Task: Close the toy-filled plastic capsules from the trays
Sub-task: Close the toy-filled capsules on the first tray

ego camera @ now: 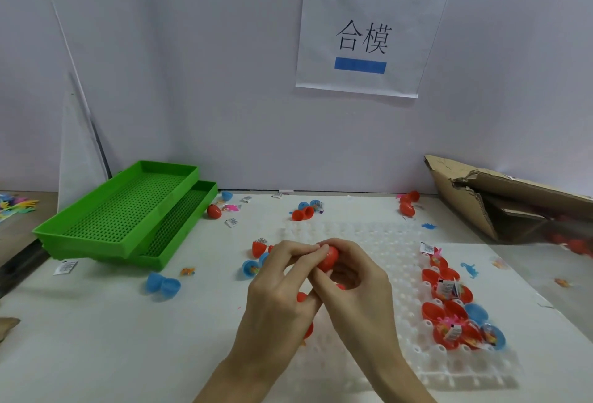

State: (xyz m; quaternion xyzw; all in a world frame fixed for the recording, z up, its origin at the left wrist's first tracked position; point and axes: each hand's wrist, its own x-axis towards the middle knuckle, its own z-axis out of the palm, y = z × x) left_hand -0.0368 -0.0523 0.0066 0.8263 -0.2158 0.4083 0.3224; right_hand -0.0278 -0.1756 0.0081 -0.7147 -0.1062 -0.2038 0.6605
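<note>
Head view. Red capsule (328,258): held between both hands above the near-left part of the white tray (401,261), roughly level with the fingertips of each. Long axis appears to run left to right, from one hand toward the other; seam hidden by fingers, so whether the halves are fully pressed home cannot be told.

Left hand (282,284): fingers curled, pinching the capsule's left end.

Right hand (353,277): fingers and thumb curled round the capsule's right and under side.

Open toy-filled capsules (449,312): seated in the tray to the right of the right hand, nearer that hand; judged next in line.

Green trays (128,213): stacked on the counter (96,338), well left of the left hand.
</note>
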